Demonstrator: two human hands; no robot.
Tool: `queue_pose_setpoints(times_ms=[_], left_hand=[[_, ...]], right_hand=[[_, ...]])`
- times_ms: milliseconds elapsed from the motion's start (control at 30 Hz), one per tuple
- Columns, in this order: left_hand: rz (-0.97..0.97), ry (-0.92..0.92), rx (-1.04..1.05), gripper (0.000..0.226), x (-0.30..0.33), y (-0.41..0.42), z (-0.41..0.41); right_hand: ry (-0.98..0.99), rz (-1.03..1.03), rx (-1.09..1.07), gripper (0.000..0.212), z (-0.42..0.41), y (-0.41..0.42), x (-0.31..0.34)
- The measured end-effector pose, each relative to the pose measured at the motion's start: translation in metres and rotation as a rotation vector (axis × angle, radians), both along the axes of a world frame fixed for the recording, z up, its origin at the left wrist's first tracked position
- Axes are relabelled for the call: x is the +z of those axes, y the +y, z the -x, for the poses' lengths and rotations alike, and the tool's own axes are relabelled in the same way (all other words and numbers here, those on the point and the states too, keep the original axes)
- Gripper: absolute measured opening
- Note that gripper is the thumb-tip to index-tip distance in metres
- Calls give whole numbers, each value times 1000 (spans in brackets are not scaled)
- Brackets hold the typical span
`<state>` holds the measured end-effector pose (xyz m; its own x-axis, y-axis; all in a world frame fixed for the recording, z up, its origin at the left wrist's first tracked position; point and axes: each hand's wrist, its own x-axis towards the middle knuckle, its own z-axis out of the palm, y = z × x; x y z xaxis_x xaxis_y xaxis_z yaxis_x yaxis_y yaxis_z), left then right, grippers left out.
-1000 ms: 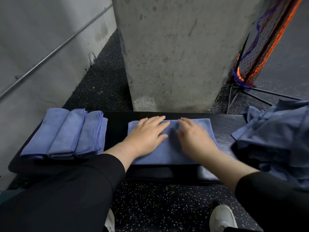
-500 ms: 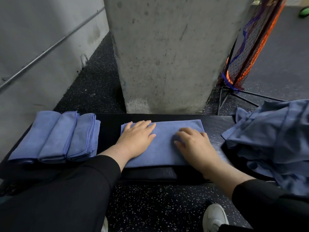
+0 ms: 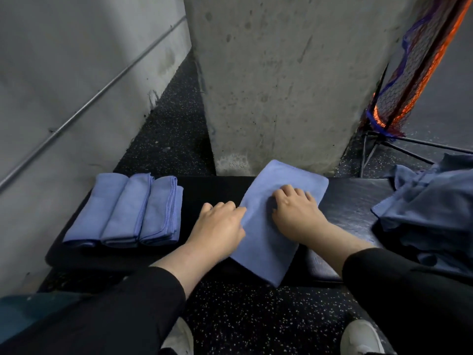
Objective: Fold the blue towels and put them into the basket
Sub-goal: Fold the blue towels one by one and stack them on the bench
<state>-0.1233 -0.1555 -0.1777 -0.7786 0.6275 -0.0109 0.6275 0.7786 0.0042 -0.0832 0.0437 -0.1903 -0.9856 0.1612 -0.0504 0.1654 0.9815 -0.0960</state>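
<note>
My left hand (image 3: 220, 226) pinches left edge of half-folded towel (image 3: 276, 221) at frame centre; right hand (image 3: 294, 208) grips its middle. Near corner overhangs bench (image 3: 353, 201): likely slips floorward, fold unravelling.

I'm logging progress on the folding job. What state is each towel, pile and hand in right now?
Middle towel: folded, lying askew, near corner over the bench edge.
Three towels: folded, side by side at the bench's left end.
Pile: unfolded, crumpled, on the right.
Left hand: grips the middle towel's left edge.
Right hand: fingers curled, pressing on the middle towel.
</note>
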Motion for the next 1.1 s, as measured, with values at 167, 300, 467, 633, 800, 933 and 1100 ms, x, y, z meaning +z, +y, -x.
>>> queue_pose_setpoints(times_ms=[167, 300, 467, 633, 800, 933, 1100], left_hand=[[-51, 17, 10, 42, 1, -22, -19], [-68, -8, -110, 46, 1, -34, -11], [-31, -68, -138, 46, -4, -42, -5], [-132, -58, -189, 30, -3, -43, -4], [-174, -104, -393, 28, -8, -45, -14], [-120, -122, -413, 63, 0, -33, -29], [-191, -86, -316, 51, 0, -16, -32]], right_hand=[[-52, 245, 141, 44, 33, 24, 0], [-29, 254, 196, 50, 30, 26, 0], [295, 205, 391, 23, -17, 21, -2], [133, 204, 609, 37, -78, 28, -3], [93, 182, 614, 51, -102, 44, -7], [193, 217, 508, 25, -101, 32, -3], [214, 516, 141, 18, -92, 19, 13]])
